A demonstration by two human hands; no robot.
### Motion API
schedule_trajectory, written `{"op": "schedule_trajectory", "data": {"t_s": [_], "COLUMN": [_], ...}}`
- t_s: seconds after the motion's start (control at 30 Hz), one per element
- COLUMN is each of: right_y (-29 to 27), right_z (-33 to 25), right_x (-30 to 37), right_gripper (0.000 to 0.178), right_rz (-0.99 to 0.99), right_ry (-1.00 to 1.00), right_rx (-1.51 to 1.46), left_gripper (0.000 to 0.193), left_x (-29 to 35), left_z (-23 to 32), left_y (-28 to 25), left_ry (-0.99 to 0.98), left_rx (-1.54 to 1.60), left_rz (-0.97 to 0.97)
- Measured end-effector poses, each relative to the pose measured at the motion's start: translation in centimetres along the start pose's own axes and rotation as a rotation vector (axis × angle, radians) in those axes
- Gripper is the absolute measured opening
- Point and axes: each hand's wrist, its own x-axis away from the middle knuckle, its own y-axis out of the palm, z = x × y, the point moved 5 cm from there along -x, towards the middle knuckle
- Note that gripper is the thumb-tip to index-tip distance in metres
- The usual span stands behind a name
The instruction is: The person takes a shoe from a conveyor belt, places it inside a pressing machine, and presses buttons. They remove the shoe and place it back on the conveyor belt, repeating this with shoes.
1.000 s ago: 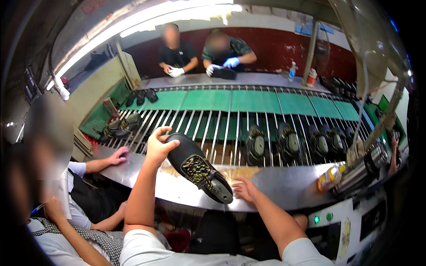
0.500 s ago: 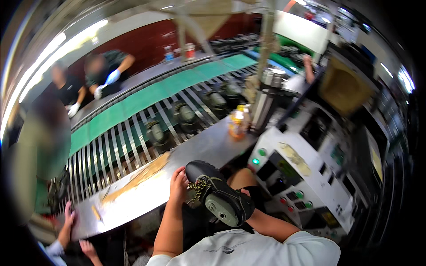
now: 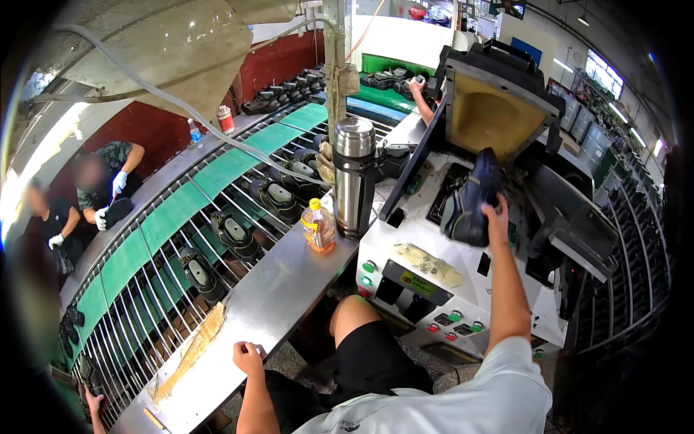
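Note:
My right hand (image 3: 497,215) grips a dark shoe (image 3: 477,199) by its lower end. The shoe is tilted nearly upright, with its grey-green part turned left, over the white machine (image 3: 390,253). Behind it stands the machine's raised lid (image 3: 497,108), with a tan pad inside. My left hand (image 3: 248,357) is curled closed at the edge of the metal bench (image 3: 282,278), and nothing shows in it. Several similar shoes, one of them a grey-and-black shoe (image 3: 199,273), rest on the roller conveyor (image 3: 155,311) past the bench.
A steel thermos (image 3: 354,177) and an orange-filled bottle (image 3: 318,228) stand at the bench's right end. A tan strip (image 3: 191,351) lies along its far edge. Two gloved co-workers (image 3: 108,181) are across the conveyor; another person's hand (image 3: 94,401) shows lower left. Racks (image 3: 622,289) stand right.
The shoe, earlier before my body between both hands, has moved right and up over the machine in my right hand. My left hand has come away from it and closed. The view has turned right.

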Motion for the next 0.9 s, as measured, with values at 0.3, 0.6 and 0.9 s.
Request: {"op": "schedule_trajectory", "data": {"t_s": [0.3,0.6,0.9], "right_y": [8.1,1.9,-18.6], "right_z": [-1.7,1.9,0.1], "right_x": [-8.5,-2.8,0.9], "right_gripper": [0.104,0.068,0.044], "right_rz": [-0.192,-0.291,0.307], "right_ry": [0.377,-0.132,-0.249], "right_rx": [1.032,0.917,1.116], "left_gripper": [0.006,0.011,0.053], "left_x": [0.3,-0.2,9.9], "left_z": [-0.1,-1.0,18.6], "left_y": [0.6,1.9,22.4], "left_ry": [0.018,-0.091,-0.052], "left_rx": [-0.066,-0.037,0.348], "left_rz": [0.014,0.008,-0.717]}}
